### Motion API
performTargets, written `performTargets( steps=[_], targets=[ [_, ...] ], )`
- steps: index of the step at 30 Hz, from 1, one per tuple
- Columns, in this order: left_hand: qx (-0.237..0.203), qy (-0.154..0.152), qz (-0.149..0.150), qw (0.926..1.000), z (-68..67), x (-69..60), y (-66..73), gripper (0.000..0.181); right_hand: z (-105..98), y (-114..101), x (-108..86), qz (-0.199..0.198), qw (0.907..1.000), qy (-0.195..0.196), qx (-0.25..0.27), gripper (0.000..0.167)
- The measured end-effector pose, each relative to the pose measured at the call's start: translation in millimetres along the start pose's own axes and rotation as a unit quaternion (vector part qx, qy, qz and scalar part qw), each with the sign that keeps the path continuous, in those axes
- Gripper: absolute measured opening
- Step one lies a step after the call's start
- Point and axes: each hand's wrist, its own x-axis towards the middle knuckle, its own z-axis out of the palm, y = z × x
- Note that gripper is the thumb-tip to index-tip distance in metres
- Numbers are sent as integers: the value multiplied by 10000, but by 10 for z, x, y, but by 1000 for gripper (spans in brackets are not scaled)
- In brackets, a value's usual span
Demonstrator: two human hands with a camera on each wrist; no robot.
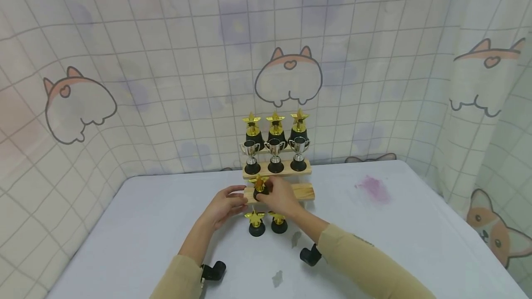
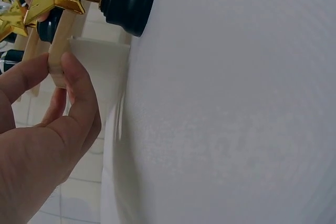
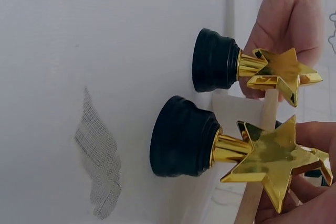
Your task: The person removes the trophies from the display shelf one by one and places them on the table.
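Note:
My right hand [image 1: 281,196] grips a gold star trophy [image 1: 260,187] by its black base at the left end of the lowest wooden shelf step [image 1: 303,192]. My left hand [image 1: 224,206] pinches the left end of that step; in the left wrist view, thumb and finger of the left hand [image 2: 47,135] hold the board's end [image 2: 58,61]. Two star trophies [image 1: 256,228] [image 1: 279,225] stand upright on the table in front of the shelf. In the right wrist view, both trophies [image 3: 181,137] [image 3: 215,61] partly cover the hands.
Three silver cup trophies [image 1: 275,156] stand on the middle step [image 1: 307,168]. Behind them, three gold star trophies [image 1: 276,130] stand on the top step. A white cloth covers the table [image 1: 166,225], and a patterned curtain [image 1: 187,59] hangs behind it.

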Motion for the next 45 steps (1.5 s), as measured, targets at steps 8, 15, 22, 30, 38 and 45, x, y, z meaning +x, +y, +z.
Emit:
performTargets(
  steps=[8, 15, 22, 30, 38, 45],
  targets=[
    [-4, 31, 24, 10000, 13, -27, 18, 56, -53, 93, -32, 78, 9999, 120, 78, 37],
    [80, -1, 84, 9999, 18, -23, 4, 56, -121, 211, -65, 44, 9997, 188, 144, 38],
    [39, 44, 93, 9999, 22, -23, -3, 56, -222, 265, -134, -49, 9997, 218, 139, 34],
    [81, 48, 120, 9999, 26, -42, 7, 55, -299, 253, -191, -65, 9997, 239, 20, 34],
    [87, 39, 89, 9999, 32, -30, 23, 55, -322, 276, -180, -62, 9998, 195, 85, 33],
    [68, 33, 54, 10000, 20, -30, 20, 55, -363, 270, -227, -71, 9998, 128, 151, 34]
  ],
)
